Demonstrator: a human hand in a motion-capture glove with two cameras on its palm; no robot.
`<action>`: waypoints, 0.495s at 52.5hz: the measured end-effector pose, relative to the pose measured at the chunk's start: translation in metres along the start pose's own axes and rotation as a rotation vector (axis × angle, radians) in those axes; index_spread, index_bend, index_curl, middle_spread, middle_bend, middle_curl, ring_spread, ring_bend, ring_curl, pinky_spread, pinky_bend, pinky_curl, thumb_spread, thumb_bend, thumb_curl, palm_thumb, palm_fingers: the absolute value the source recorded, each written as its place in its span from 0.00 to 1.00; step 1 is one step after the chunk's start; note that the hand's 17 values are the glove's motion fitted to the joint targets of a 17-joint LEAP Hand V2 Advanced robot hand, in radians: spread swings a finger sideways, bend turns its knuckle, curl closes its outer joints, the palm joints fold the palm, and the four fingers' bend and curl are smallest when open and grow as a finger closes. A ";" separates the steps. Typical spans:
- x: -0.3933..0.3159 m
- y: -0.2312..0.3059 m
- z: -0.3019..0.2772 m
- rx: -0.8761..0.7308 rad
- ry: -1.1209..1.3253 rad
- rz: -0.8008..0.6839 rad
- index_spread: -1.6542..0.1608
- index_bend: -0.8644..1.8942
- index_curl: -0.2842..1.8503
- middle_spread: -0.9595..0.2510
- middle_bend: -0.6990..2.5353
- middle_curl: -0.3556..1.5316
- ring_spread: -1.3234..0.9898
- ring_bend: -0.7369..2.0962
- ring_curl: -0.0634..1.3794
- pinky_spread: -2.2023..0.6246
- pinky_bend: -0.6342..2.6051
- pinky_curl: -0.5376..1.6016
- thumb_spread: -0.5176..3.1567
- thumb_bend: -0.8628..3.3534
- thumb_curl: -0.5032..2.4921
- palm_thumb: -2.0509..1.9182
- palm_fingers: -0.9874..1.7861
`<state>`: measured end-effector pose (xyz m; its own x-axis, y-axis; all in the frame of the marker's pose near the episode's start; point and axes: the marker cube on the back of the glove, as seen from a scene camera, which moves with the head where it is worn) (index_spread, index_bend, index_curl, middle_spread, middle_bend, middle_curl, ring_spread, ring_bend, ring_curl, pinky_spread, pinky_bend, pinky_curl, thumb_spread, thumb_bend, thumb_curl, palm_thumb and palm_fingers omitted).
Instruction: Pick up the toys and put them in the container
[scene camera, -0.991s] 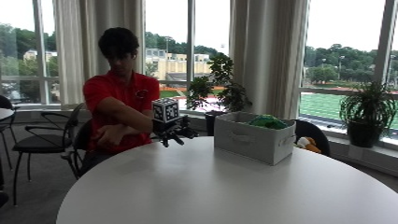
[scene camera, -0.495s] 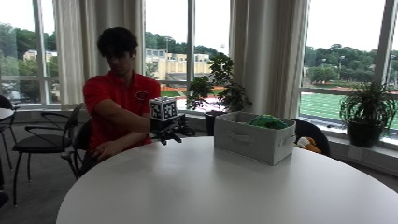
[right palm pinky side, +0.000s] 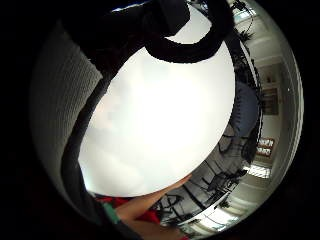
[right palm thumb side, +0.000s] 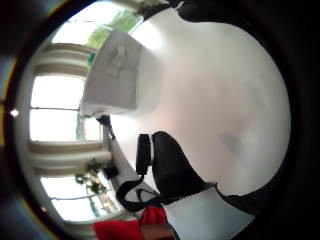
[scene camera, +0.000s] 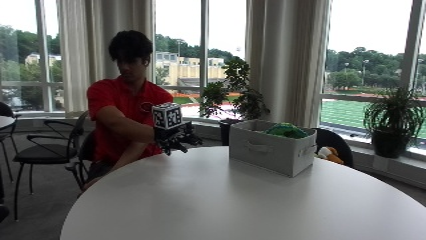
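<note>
Sitting at the far left edge of a round white table (scene camera: 219, 200), a person in a red shirt is seen with the gloved right hand (scene camera: 176, 141) raised above the tabletop, well apart from the container (scene camera: 271, 148). The hand's fingers are seen hanging loosely curled, and nothing is gripped by them. In the thumb side palm view only bare white tabletop is shown under the palm, with the container (right palm thumb side: 122, 75) standing on the table farther off toward the windows; a black gloved finger (right palm thumb side: 172, 167) is seen curving across that view with nothing against it. In the little finger side palm view the white table (right palm pinky side: 160, 110) fills the middle, and a bare forearm (right palm pinky side: 150, 200) is seen at its rim beside red cloth. The container is a light grey fabric box with a handle slot on its near side, placed on the far right part of the table. A green toy (scene camera: 286, 130) is seen lying inside it, showing above the rim. An orange and white soft toy (scene camera: 328, 154) can be made out behind the table, just beside the container's right end, against a dark chair (scene camera: 333, 142); what it rests on cannot be told. The state of the bare left hand cannot be told.
</note>
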<state>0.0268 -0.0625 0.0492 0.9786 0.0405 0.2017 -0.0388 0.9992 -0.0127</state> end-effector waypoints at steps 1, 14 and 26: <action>0.000 0.001 0.002 -0.004 0.001 -0.001 0.67 0.38 0.31 0.70 0.25 0.28 0.55 0.33 0.31 0.82 0.47 0.40 0.44 0.19 0.26 0.51 0.32; 0.012 0.010 0.011 -0.001 0.043 -0.006 0.67 0.38 0.31 0.70 0.25 0.28 0.55 0.33 0.31 0.82 0.47 0.41 0.44 0.19 0.26 0.51 0.32; 0.009 0.003 0.013 -0.019 -0.009 -0.004 0.67 0.38 0.31 0.70 0.25 0.28 0.55 0.33 0.31 0.82 0.47 0.41 0.44 0.19 0.26 0.51 0.32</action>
<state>0.0331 -0.0592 0.0633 0.9768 0.0368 0.2109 -0.0311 0.9991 -0.0303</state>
